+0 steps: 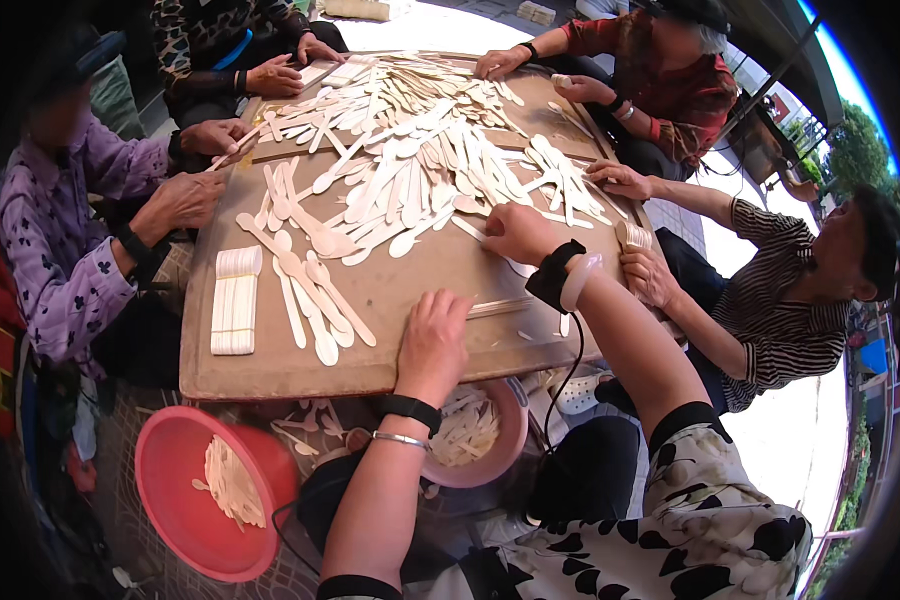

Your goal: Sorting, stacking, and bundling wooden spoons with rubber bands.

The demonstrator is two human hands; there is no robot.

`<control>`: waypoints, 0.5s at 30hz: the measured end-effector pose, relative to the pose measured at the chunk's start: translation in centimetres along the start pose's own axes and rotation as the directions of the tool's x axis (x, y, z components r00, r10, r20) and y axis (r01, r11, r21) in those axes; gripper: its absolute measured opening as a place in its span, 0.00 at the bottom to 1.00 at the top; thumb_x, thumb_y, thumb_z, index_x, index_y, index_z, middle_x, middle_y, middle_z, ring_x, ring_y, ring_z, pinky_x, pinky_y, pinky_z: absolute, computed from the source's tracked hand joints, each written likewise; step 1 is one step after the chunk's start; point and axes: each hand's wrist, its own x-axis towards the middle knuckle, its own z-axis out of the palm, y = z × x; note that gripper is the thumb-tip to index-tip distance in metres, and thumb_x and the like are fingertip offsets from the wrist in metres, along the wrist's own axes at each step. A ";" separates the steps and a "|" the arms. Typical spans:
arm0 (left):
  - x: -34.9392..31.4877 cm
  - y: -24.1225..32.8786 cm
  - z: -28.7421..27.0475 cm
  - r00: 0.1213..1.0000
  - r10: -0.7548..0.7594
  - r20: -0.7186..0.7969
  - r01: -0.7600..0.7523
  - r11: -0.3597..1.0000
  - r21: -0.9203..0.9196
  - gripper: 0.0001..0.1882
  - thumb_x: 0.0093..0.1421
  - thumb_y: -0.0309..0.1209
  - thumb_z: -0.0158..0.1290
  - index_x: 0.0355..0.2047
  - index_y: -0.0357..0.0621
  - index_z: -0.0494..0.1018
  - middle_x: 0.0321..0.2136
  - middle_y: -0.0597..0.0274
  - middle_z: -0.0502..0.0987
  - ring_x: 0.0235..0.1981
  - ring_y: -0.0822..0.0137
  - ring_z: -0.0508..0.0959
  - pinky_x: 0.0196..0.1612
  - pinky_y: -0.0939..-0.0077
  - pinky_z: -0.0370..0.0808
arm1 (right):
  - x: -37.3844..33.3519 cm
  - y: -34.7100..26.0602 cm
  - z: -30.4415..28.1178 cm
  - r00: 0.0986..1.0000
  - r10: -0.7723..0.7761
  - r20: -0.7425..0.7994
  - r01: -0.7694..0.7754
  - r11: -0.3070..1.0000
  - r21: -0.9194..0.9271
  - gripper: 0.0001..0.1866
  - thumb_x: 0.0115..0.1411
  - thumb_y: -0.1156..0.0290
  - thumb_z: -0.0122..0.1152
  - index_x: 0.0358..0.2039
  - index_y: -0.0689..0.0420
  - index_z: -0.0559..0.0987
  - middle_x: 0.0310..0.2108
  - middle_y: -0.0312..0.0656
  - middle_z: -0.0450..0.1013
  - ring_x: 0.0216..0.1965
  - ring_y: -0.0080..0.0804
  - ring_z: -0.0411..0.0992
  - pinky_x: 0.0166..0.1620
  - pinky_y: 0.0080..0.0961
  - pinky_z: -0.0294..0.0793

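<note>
My left hand (434,340) rests low on the brown table with its fingers closed around one end of a short row of wooden spoons (500,308), seen edge-on. Farther in and to the right, my right hand (523,236) is curled at the near edge of a big heap of pale wooden spoons (405,180). Its fingertips are hidden, so what it pinches does not show. One spoon (469,205) lies right beside those fingers. Several loose spoons (305,280) are spread left of my left hand, and a banded bundle of spoons (235,302) lies near the left edge.
Other people sit around the table (390,365), their hands among the spoons; one at the right holds a small bundle (632,236). Below the near edge stand a red basin (170,500) and a pink basin (510,440), both with wooden pieces inside. A black cable (567,385) hangs from my right wrist.
</note>
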 end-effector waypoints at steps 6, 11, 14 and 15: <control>-0.1 0.0 0.3 1.000 -0.009 0.015 0.009 1.000 -0.007 0.15 0.52 0.19 0.51 0.41 0.42 0.75 0.40 0.56 0.73 0.48 0.52 0.72 0.53 0.60 0.70 | 1.9 -1.3 -1.0 0.946 0.094 0.310 -0.058 0.991 -0.125 0.14 0.50 0.68 0.66 0.38 0.61 0.83 0.30 0.49 0.80 0.29 0.43 0.79 0.35 0.36 0.78; -0.4 -0.1 -0.1 1.000 -0.016 0.005 0.016 1.000 -0.016 0.15 0.53 0.19 0.51 0.41 0.42 0.75 0.40 0.56 0.73 0.47 0.52 0.72 0.52 0.60 0.71 | 0.3 -1.7 -2.7 0.969 0.026 0.245 -0.167 0.801 0.575 0.23 0.53 0.79 0.66 0.50 0.71 0.75 0.30 0.45 0.78 0.25 0.28 0.77 0.27 0.25 0.77; -0.2 -0.2 -0.2 0.999 -0.047 0.020 0.048 0.996 -0.081 0.13 0.55 0.16 0.51 0.40 0.38 0.76 0.42 0.52 0.74 0.48 0.49 0.73 0.53 0.58 0.72 | -1.0 -1.4 -3.6 0.980 0.124 0.153 -0.196 0.536 0.821 0.17 0.58 0.75 0.66 0.47 0.67 0.77 0.33 0.44 0.79 0.31 0.28 0.79 0.33 0.23 0.81; -0.2 -0.1 -0.1 0.999 -0.047 0.018 0.049 0.995 -0.084 0.13 0.55 0.16 0.51 0.40 0.38 0.76 0.42 0.52 0.74 0.48 0.49 0.73 0.53 0.58 0.72 | -1.5 -1.1 -3.9 0.980 0.125 0.154 -0.197 0.539 0.819 0.17 0.58 0.75 0.66 0.47 0.67 0.77 0.33 0.44 0.79 0.31 0.28 0.79 0.33 0.23 0.81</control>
